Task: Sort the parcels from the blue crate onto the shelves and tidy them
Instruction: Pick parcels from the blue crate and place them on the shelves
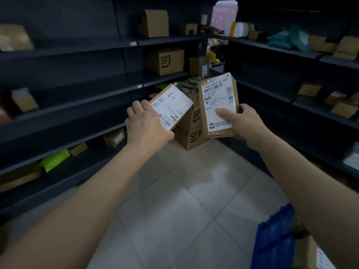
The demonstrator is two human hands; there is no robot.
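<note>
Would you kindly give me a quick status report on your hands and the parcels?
Left hand grips tilted parcel. Right hand grips A020 parcel. Crate low right. SF boxes stacked ahead.

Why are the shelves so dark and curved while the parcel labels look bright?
Head view: dim light leaves the shelves shadowed and soft; the wide lens bows them toward the edges; white labels on the tilted parcel in the left hand and upright parcel in the right hand stand out brightest.
</note>
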